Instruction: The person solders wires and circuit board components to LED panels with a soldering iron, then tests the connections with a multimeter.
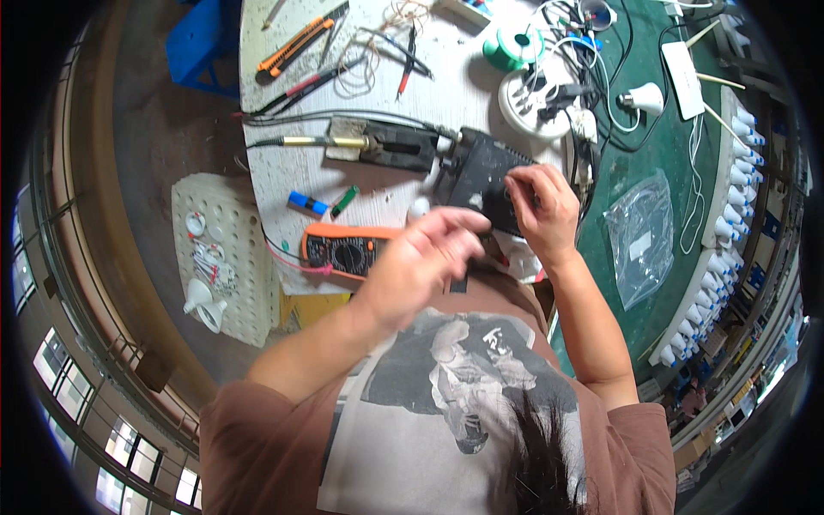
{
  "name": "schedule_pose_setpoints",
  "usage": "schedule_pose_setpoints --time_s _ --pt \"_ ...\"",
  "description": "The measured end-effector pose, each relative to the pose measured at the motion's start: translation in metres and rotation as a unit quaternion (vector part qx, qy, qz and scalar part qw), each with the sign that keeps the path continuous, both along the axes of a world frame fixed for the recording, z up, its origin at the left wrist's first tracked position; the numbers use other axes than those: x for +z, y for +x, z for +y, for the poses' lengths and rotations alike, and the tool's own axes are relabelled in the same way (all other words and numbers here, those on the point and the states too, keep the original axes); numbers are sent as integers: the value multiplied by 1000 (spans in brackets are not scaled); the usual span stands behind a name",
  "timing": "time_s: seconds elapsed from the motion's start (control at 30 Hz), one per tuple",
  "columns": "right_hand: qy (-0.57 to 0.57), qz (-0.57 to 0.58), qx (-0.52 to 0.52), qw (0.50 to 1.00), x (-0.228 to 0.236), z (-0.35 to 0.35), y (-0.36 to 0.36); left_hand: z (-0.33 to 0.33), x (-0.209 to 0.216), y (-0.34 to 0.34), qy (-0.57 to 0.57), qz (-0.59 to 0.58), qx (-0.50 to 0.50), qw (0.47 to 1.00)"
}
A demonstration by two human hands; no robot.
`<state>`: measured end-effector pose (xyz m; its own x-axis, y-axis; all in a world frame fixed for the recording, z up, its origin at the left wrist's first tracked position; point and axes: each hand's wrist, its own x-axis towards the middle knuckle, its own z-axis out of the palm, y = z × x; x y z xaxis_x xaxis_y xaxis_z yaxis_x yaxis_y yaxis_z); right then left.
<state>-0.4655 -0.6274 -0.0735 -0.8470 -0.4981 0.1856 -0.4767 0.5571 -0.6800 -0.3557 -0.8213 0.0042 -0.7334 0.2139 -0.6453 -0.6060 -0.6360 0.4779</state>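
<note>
Right hand curled, fingers pressing on black box at desk centre. Left hand half open, blurred, above orange multimeter; any hold cannot be told.

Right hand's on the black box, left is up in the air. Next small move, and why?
Probably lower the left hand onto the black box to steady it: only the right hand touches it, while the left hovers blurred above the orange meter.

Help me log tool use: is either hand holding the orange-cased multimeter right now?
No. The multimeter lies on the bench untouched; the left hand hovers beside it and the right hand rests on the black device.
</note>
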Motion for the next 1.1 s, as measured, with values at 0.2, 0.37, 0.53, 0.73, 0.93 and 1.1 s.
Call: schedule_pose_setpoints --time_s 0.2,0.37,0.53,0.73,0.93,1.1 --pt "-47 -49 -26 997 20 -10 -21 17 105 -43 112 425 -104 892" --pt "-61 -13 -27 998 31 -32 -55 66 144 -73 111 411 -10 905" --pt "-47 8 -7 999 29 -48 -96 43 136 -80 184 362 -118 906" --pt "66 -29 69 995 -12 -107 -117 18 115 -94 164 446 -136 869" --pt "190 -36 92 977 -45 -173 -129 22 115 -87 124 421 -59 897" --pt "352 -70 138 923 -59 -203 -142 3 109 -82 100 432 55 895"
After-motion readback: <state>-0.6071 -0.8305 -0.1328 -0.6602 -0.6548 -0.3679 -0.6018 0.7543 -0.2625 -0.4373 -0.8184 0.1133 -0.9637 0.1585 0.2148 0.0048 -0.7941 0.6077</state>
